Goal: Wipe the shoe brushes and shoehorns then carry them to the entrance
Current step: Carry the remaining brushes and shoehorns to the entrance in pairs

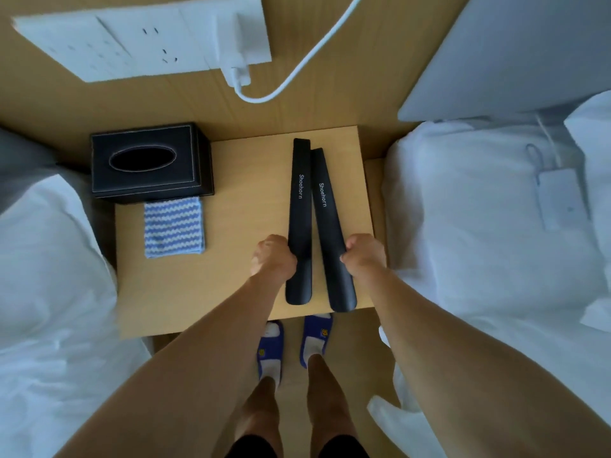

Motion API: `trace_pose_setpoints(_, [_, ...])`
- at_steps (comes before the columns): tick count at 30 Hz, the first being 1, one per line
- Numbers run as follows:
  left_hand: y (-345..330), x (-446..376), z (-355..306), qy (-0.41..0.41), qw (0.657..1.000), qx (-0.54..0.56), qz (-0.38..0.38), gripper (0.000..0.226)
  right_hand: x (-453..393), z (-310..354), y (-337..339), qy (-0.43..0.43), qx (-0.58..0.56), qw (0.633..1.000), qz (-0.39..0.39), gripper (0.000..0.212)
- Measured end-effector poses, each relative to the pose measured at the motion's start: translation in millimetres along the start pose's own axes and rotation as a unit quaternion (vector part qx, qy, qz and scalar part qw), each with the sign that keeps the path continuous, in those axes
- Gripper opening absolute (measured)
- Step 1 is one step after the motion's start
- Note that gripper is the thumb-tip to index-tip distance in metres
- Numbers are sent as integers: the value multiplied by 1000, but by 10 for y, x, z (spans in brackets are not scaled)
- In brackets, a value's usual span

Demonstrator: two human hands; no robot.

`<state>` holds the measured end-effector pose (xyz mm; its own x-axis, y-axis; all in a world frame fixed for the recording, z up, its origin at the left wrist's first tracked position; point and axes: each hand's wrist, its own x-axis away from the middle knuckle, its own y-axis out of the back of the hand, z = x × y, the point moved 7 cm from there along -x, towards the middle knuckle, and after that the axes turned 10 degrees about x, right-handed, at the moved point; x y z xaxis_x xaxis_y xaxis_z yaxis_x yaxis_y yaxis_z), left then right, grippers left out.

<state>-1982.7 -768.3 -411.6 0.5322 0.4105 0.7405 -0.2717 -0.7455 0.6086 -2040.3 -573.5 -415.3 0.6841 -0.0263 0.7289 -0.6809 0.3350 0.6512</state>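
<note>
- Centrally, two black shoehorns lie side by side on a wooden bedside table (231, 292), wide ends toward the near edge, narrow ends touching toward the wall.
- Left shoehorn (300, 206): the left hand (272, 257) curls its fingers round its left edge, above the wide end.
- Right shoehorn (325, 209): the right hand (362, 252) grips its right edge with curled fingers (its wide tip slightly overhangs the table's front edge).
- A folded blue-and-white striped cloth (173, 226) lies well apart to the left, touching a black tissue box (148, 160) at the back left corner.
- Bare tabletop shows between cloth and shoehorns and along the near left edge.
- White bedding (479, 242) flanks the table on both sides; a narrow floor gap holds feet in blue slippers (317, 335).
</note>
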Motion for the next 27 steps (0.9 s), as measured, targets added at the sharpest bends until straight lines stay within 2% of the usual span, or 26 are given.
trace_pose_setpoints(3, [71,198,-175,-62,997,-43,-3,11,210,-196,141,-24,-50,998,-20,14])
trace_pose_setpoints(6, [169,429,-440,-121,991,-56,-5,10,475,-400,357,-59,-134,988,-49,9])
trace_pose_setpoints(8, [245,605,-661,-162,985,-63,-7,8,666,-527,529,-76,-187,977,-75,14])
trace_pose_setpoints(12, [400,1046,-1193,-267,959,-91,-17,11,1134,-689,980,-63,-230,959,-154,24])
trace_pose_setpoints(15, [533,1474,-1570,-348,933,-87,-12,2,1545,-809,1354,-57,-246,942,-220,28])
trace_pose_setpoints(18, [710,1948,-1858,-429,901,-68,-9,13,2024,-910,1732,-52,-297,909,-289,31])
trace_pose_setpoints(22, [990,2596,-2193,-522,852,-38,3,16,2733,-956,2243,-33,-327,863,-383,37])
trace_pose_setpoints(27, [1366,3485,-2532,-621,784,22,7,17,3671,-1000,2750,-18,-313,809,-498,22])
